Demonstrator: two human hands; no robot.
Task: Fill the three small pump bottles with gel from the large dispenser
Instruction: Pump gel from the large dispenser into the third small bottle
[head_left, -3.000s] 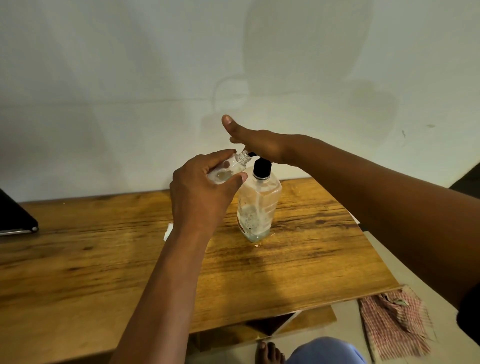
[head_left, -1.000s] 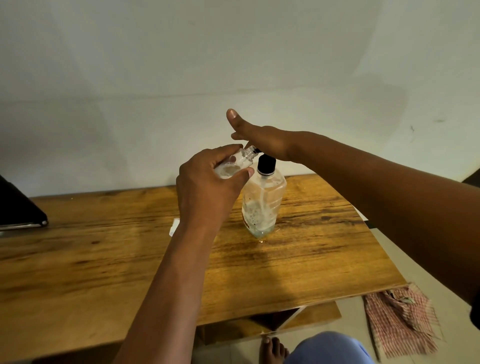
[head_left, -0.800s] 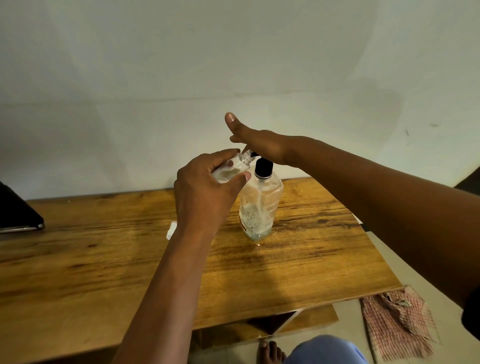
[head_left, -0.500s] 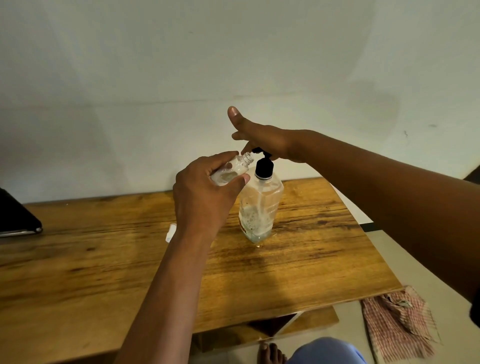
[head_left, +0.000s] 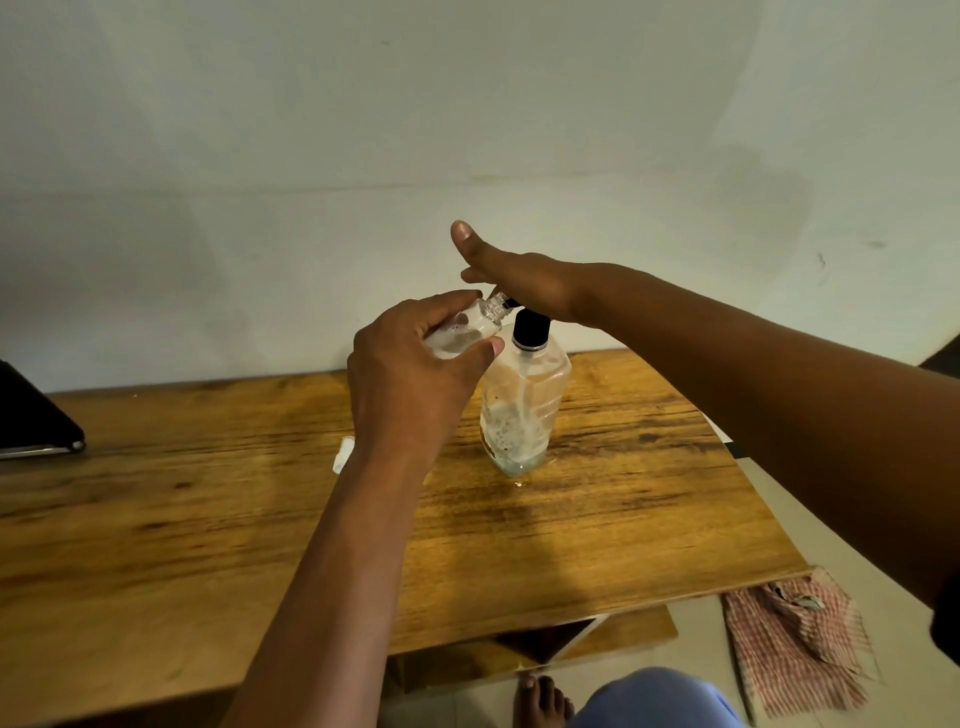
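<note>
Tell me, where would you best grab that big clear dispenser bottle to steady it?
Grip the large dispenser round its broad clear body, coming from its right side. It stands upright on the table; the right hand covers the pump on top, and the left hand with the small bottle crowds its left.

Lighting: dim, warm, soft indoor light. Wall (head_left: 467, 130): pale, evenly lit, darkening towards the corners, with faint broad shadows at far right. Worktop (head_left: 156, 545): dull sheen, no hard glare; soft arm shadows across the near part. Large dispenser (head_left: 522, 410): small highlights on clear plastic. Sharpness: slightly soft throughout, near forearms blurred. Distortion: wide-angle bending of the worktop edges, left and right.
</note>
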